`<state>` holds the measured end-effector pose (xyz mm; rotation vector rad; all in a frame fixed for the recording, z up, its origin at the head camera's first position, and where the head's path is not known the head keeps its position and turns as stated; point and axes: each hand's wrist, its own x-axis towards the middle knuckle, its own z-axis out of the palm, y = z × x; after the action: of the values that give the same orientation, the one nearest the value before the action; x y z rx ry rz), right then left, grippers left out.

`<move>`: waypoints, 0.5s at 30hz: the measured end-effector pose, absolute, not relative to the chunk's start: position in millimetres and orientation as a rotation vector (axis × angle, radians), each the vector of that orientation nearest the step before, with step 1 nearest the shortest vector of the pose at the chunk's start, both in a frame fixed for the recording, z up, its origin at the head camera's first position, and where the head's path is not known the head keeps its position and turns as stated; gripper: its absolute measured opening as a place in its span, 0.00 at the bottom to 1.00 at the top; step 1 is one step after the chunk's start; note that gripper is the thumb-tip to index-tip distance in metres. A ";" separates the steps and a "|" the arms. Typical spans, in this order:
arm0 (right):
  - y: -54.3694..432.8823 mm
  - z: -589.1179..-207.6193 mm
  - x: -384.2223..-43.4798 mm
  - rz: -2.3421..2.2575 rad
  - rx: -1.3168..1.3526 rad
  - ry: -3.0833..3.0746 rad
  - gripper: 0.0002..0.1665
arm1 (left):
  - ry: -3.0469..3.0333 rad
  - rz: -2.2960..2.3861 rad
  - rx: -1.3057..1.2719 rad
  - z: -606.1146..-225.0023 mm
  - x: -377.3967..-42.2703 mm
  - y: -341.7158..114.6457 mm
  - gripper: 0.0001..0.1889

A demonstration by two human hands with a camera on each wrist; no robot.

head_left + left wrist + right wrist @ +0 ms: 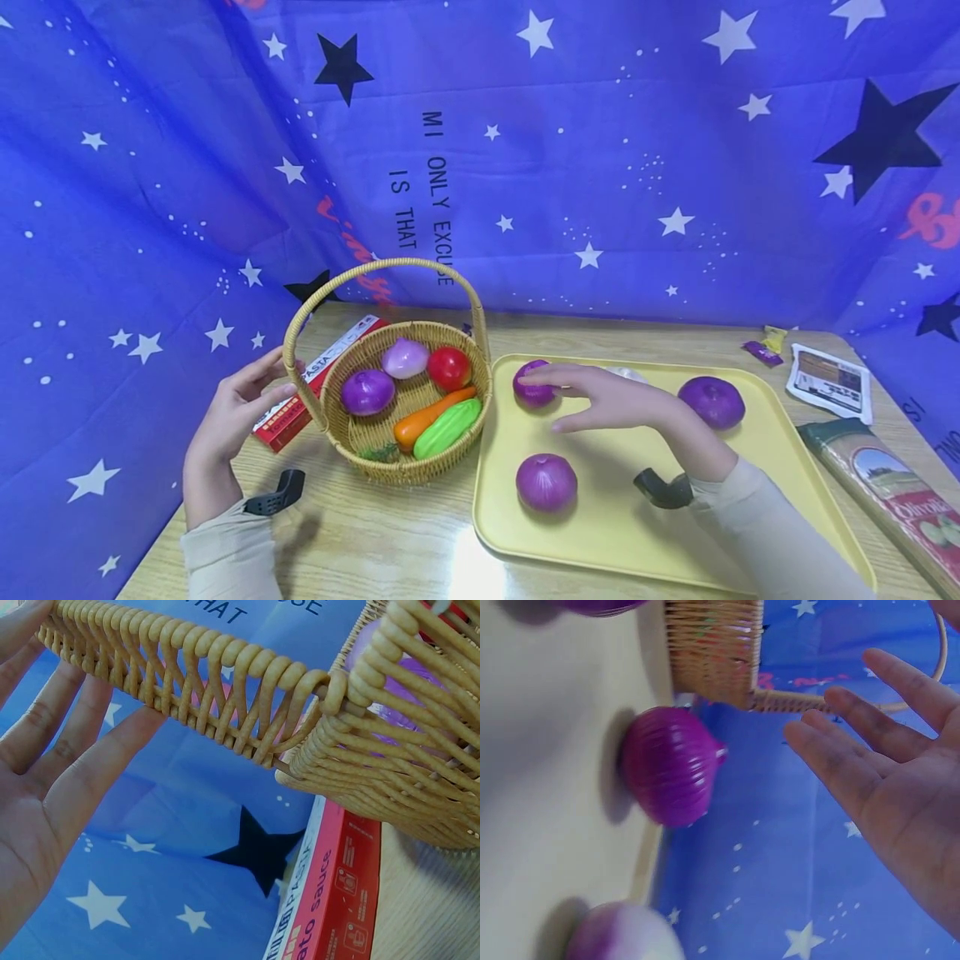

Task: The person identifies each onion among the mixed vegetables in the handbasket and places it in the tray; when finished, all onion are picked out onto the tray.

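Note:
My left hand (227, 419) is at the left side of a wicker basket (408, 475). Its fairly straight fingers touch the arched handle (217, 682), some tips hidden behind it. Inside the basket lie a purple onion (367, 392), a paler onion (406, 358), a red tomato-like vegetable (449, 368), a carrot (427, 419) and a green ridged vegetable (448, 429). Over the yellow tray (600, 533) my right hand (626, 400) hovers with fingers extended, holding nothing. Below its fingertips sits a purple onion (671, 766), apart from the hand in the right wrist view.
More purple onions stand on the tray, one near the front (547, 483) and one at the right (712, 402). A purple-and-white onion (626, 934) is partly hidden. A red pasta box (281, 427) lies behind the basket. Packets (830, 383) and a long bag (892, 508) lie right.

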<state>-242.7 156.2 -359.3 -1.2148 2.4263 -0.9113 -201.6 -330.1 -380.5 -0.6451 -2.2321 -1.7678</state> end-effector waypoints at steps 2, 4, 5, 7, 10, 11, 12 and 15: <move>150.5 -353.2 -244.4 -0.910 -1.202 2.434 0.39 | -2.236 -1.759 -0.645 -380.5 -202.2 -330.3 0.28; 144.5 -349.1 -246.4 -0.953 -1.174 2.414 0.38 | -2.235 -1.758 -0.646 -380.6 -202.9 -330.6 0.28; 141.5 -347.4 -247.1 -0.975 -1.152 2.404 0.37 | -2.232 -1.760 -0.647 -380.7 -203.3 -330.7 0.28; 134.8 -344.2 -248.9 -1.018 -1.095 2.373 0.37 | -2.225 -1.770 -0.654 -381.0 -203.7 -330.8 0.28; 122.8 -340.3 -252.9 -1.023 -1.067 2.350 0.36 | -2.222 -1.777 -0.658 -381.5 -204.1 -331.2 0.28; 118.2 -338.1 -254.3 -0.990 -1.095 2.363 0.36 | -2.222 -1.778 -0.658 -381.6 -204.1 -331.3 0.28; 113.4 -336.3 -256.1 -0.953 -1.135 2.376 0.36 | -2.221 -1.780 -0.658 -381.6 -204.0 -331.3 0.28; 98.7 -332.2 -261.7 -0.856 -1.290 2.397 0.36 | -2.223 -1.780 -0.650 -381.7 -203.6 -331.5 0.27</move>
<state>-261.7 98.7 -332.2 -1.2896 2.3967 -0.8564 -203.6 -331.5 -381.7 -0.6499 -2.2228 -1.7797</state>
